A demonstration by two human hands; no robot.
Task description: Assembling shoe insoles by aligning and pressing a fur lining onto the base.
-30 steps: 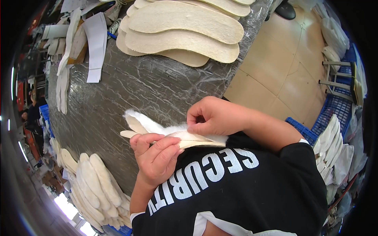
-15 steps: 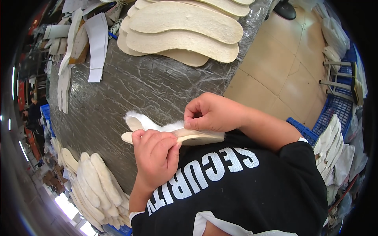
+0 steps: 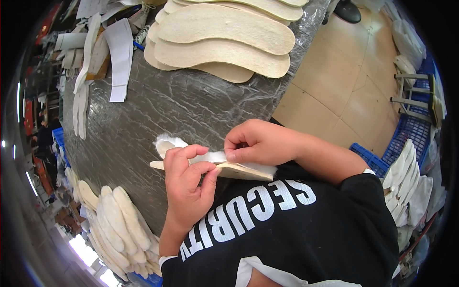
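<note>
Close to my body, at the near edge of the table, I hold a cream felt insole [image 3: 246,172] edge-up. A fluffy white fleece piece [image 3: 168,142] lies along its far side and curls up at the left end. My left hand [image 3: 187,179] pinches the insole's upper edge near its middle between thumb and finger, with the index finger raised and bent. Just to the right, my right hand [image 3: 263,142] has thumb and fingertips closed on the fleece along that same edge. The fingers hide part of where the two layers meet.
Cream insoles [image 3: 224,31] lie overlapped at the table's far side. White paper strips [image 3: 119,62] lie at the far left. Fluffy insoles [image 3: 119,225] are heaped at lower left. On the right, a stool [image 3: 413,98] and blue crates [image 3: 409,138] stand on the tiled floor [image 3: 330,91].
My left index finger has lifted off the insole and the hand has opened up slightly. The insole's right end has tipped a little downward. My right hand keeps its pinch.
</note>
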